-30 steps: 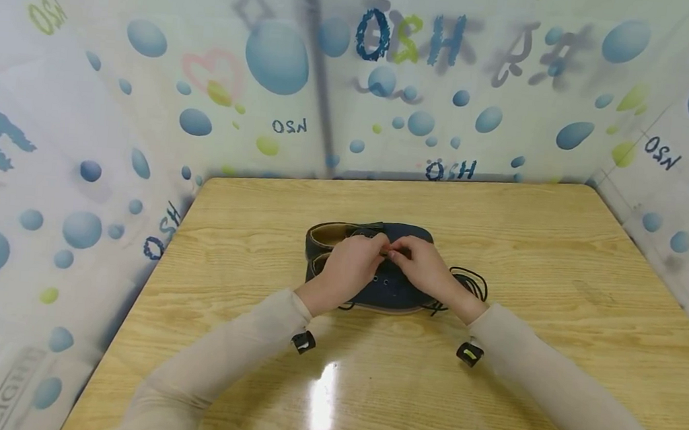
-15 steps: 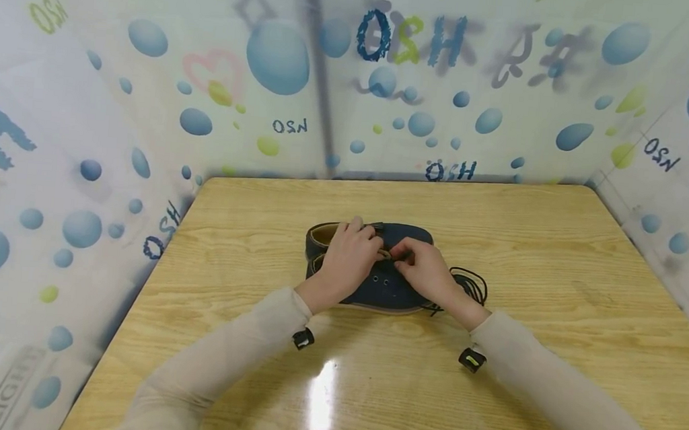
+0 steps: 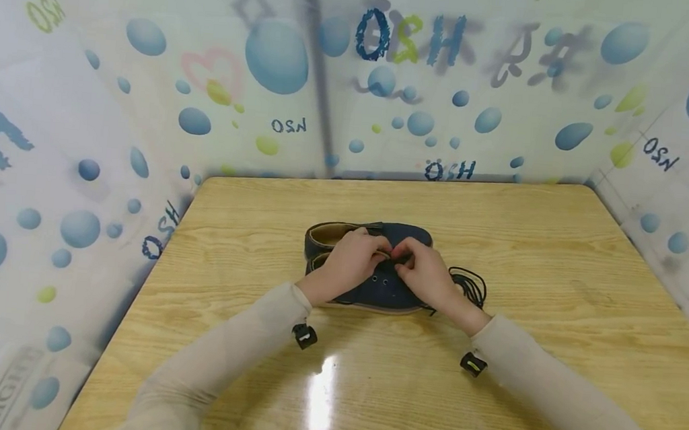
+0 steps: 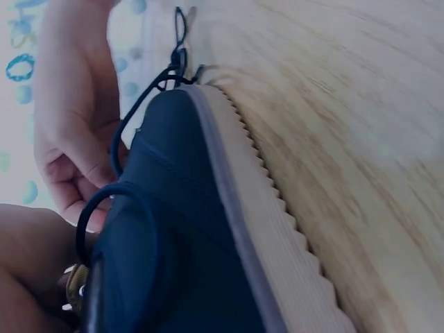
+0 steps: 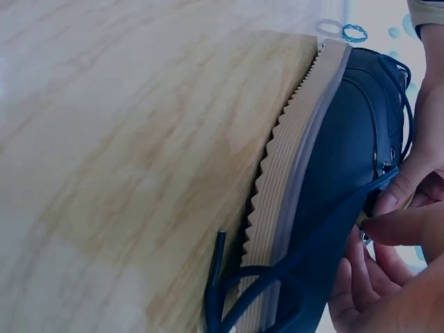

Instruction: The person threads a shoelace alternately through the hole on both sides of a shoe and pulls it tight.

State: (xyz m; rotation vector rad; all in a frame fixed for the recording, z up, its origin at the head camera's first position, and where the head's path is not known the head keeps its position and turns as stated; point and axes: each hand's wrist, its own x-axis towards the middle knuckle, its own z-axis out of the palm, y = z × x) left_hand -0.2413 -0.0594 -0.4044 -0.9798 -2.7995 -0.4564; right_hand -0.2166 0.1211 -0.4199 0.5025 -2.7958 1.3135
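Observation:
Two navy lace-up shoes lie side by side on a wooden table, toes to the right: the near shoe [image 3: 385,296] and the far shoe [image 3: 412,233]. My left hand [image 3: 350,259] pinches the near shoe's eyelet flap [image 4: 73,286], whose tan lining shows in the left wrist view. Close against its fingertips is my right hand [image 3: 429,273], fingers bent at the lacing; whether they grip anything is hidden. A dark shoelace [image 5: 326,215] runs from an eyelet across the near shoe's side in the right wrist view.
Loose black laces [image 3: 471,284] lie looped on the wooden table [image 3: 558,272], right of the toes. A patterned wall [image 3: 388,124] stands behind the table's back edge. Small cameras are strapped at both wrists.
My fingertips were together over the lacing a second ago, then parted with tan lining showing between them. Now they are close again. The shoes have stayed in place.

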